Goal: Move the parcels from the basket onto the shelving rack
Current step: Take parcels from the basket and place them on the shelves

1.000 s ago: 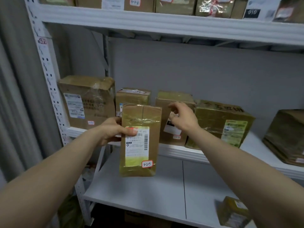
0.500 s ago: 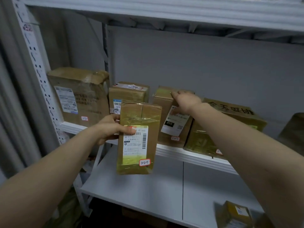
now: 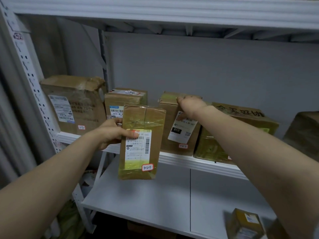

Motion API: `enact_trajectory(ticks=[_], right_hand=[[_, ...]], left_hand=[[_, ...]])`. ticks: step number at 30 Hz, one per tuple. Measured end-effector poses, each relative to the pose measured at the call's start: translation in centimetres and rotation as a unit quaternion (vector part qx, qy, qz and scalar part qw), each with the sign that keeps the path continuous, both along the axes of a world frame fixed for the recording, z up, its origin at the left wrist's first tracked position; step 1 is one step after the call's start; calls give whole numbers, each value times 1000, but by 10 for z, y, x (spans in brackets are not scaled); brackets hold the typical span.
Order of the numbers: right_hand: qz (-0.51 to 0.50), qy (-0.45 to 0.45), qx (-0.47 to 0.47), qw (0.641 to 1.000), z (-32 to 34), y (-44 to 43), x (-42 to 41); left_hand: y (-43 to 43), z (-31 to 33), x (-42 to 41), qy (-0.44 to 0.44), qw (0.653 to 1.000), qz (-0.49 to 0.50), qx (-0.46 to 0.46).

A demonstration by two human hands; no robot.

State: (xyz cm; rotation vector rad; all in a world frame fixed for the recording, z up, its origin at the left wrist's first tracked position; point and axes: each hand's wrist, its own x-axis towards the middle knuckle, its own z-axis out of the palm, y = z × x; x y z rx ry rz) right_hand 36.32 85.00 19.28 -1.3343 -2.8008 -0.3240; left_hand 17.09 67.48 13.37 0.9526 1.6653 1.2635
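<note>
My left hand is shut on a tall narrow brown parcel with a white barcode label and a red-edged number tag. It holds the parcel upright in front of the middle shelf's edge. My right hand grips the top of a standing parcel with a black "010" label, fingers over its top and thumb on its front. A narrow gap shows between that parcel and the smaller parcel to its left. The basket is out of view.
A large dented box fills the shelf's left end by the perforated upright. A box with handwriting and another box sit to the right. On the lower shelf lies a small parcel.
My right hand has gone from the front of the "010" parcel up onto its top. The left hand keeps the tall parcel in about the same place. The view has tilted down.
</note>
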Motion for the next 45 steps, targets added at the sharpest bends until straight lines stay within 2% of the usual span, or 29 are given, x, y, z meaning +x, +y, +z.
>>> enact_trajectory(ticks=[41, 45], right_hand=[[-45, 8, -1, 999, 0, 14, 63], [-56, -19, -41, 997, 14, 14, 63]], left_hand=[[23, 15, 22, -12, 999, 11, 38], [22, 18, 20, 2, 999, 13, 34]])
